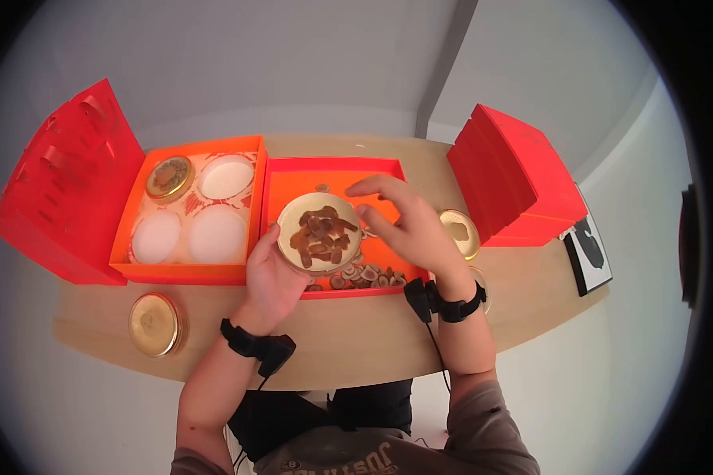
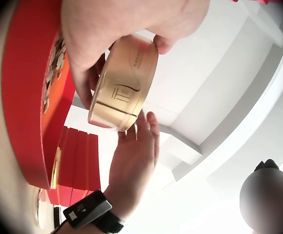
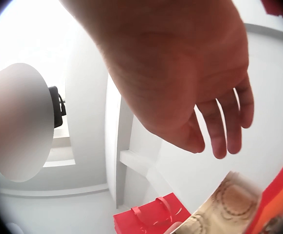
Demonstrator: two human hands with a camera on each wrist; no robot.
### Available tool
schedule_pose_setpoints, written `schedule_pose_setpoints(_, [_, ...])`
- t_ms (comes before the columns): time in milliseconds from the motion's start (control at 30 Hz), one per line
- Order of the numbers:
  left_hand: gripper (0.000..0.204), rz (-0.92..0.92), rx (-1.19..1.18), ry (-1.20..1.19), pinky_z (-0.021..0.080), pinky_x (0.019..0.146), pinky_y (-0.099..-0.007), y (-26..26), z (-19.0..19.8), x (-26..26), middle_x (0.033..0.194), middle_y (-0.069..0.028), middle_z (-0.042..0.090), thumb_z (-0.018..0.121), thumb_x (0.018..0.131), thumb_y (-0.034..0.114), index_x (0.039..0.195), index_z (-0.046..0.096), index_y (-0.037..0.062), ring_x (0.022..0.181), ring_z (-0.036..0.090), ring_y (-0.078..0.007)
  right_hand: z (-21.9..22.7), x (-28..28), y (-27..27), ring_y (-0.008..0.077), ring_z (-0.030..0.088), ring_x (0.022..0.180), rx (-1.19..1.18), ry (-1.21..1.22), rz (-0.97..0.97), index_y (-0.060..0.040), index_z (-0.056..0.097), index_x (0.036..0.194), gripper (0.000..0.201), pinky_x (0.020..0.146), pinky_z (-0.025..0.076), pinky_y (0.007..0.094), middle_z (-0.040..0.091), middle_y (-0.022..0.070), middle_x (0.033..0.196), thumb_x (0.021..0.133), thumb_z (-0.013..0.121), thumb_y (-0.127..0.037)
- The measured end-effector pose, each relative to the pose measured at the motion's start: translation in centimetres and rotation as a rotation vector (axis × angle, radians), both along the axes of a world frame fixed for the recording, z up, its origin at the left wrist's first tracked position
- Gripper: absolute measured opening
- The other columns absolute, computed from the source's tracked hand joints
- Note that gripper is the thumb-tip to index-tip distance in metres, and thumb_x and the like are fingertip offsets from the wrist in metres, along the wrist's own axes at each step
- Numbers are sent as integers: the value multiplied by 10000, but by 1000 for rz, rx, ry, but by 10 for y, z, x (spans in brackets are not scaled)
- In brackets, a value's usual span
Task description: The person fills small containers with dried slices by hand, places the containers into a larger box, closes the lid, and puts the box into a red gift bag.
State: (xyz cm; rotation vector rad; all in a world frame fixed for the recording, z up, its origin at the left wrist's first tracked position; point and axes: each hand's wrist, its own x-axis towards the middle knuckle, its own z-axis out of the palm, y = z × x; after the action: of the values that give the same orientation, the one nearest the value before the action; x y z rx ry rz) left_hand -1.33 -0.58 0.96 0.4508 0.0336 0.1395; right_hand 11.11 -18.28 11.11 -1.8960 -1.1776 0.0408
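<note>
In the head view my left hand [image 1: 269,281] grips a round tub [image 1: 296,212] from its left side, thumb at the rim. Brown dried pieces [image 1: 322,229] lie inside the tub. The left wrist view shows the gold-printed side wall of the tub [image 2: 127,83], with fingers curled around it. My right hand [image 1: 410,226] hovers just right of the tub, its fingers loosely bent and nothing between them. From the right wrist, the hand [image 3: 190,83] appears with fingers spread apart. Below the tub is a shallow red box [image 1: 293,165] with an orange inside, where round dried slices [image 1: 364,276] are scattered.
An orange box [image 1: 186,274] on the left has round wells and one filled jar [image 1: 169,179]. Gold-lidded jars stand at the front left [image 1: 154,324] and right [image 1: 459,234]. A red bag [image 1: 71,190] and red boxes [image 1: 515,178] flank the table [image 1: 356,340].
</note>
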Motion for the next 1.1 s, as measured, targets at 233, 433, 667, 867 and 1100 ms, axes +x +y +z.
schedule_pose_setpoints(233, [509, 79, -34, -2, 311, 1193, -537, 1, -1, 2, 1528, -113, 479, 444, 1061, 360, 1472, 446, 60, 1431, 424, -298, -45, 29, -34, 193, 708, 852, -444, 181, 38, -18, 653, 1148, 228, 770, 553, 339, 736, 115, 953, 1022, 535, -168])
schedule_pose_setpoints(433, [510, 106, -39, -6, 308, 1197, -527, 2, -4, 2, 1523, -112, 483, 451, 1058, 355, 1462, 451, 44, 1432, 422, -291, -53, 19, -16, 202, 710, 903, -709, 462, 153, -26, 643, 1169, 210, 810, 563, 341, 728, 92, 1014, 992, 547, -85])
schedule_pose_setpoints(667, [517, 99, -52, 23, 306, 1191, -556, 3, -4, 3, 1526, -121, 476, 444, 1056, 360, 1468, 449, 47, 1435, 417, -305, -63, 41, -33, 254, 709, 879, -550, 132, 84, -43, 660, 1167, 230, 779, 553, 368, 736, 108, 975, 955, 616, -119])
schedule_pose_setpoints(867, [507, 105, -38, 21, 330, 1173, -572, 4, -7, 3, 1521, -119, 482, 436, 1058, 358, 1463, 463, 54, 1429, 425, -309, -60, 46, -43, 318, 702, 892, -796, 65, -25, -49, 659, 1165, 271, 762, 544, 408, 720, 165, 990, 906, 664, -128])
schedule_pose_setpoints(1100, [508, 98, -34, 21, 340, 1168, -567, 3, -6, 4, 1509, -114, 498, 437, 1063, 364, 1461, 467, 50, 1425, 432, -305, -67, 36, -30, 344, 696, 931, -983, 106, -57, -34, 627, 1200, 335, 775, 545, 429, 703, 185, 1006, 869, 662, -75])
